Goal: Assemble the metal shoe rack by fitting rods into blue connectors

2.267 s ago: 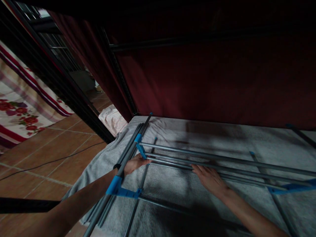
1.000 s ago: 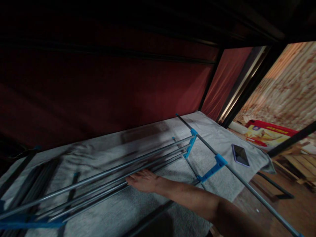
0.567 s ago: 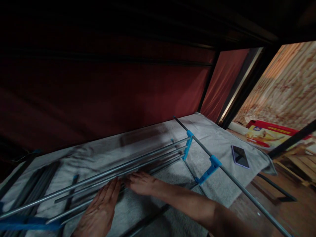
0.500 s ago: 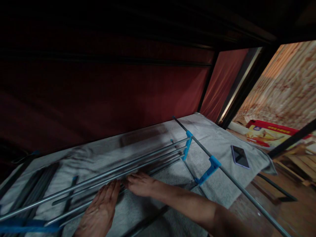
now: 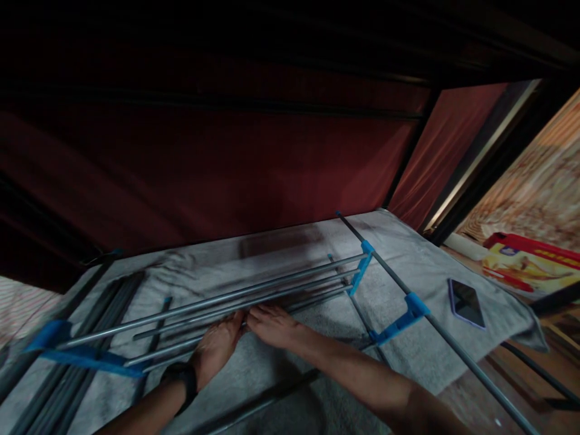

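A rack frame of grey metal tubes and blue plastic brackets lies across the cloth. My left hand, with a dark watch on its wrist, has its fingers curled over a lower metal tube. Right beside it, my right hand bends its fingers over the same run of tubes; the undersides of both grips are hidden. The tubes run between a left blue bracket and a right blue bracket. Another blue bracket joins a long side tube. One tube's left end is loose of the left bracket.
Loose dark tubes lie in a bundle at the left. A phone rests on the grey cloth at the right. Behind is a dark red panel; a red and yellow box stands beyond a black post.
The view has swung left, bringing the left bracket and my watch into sight. My hands have come closer together, and the left fingers are more curled over the tube.
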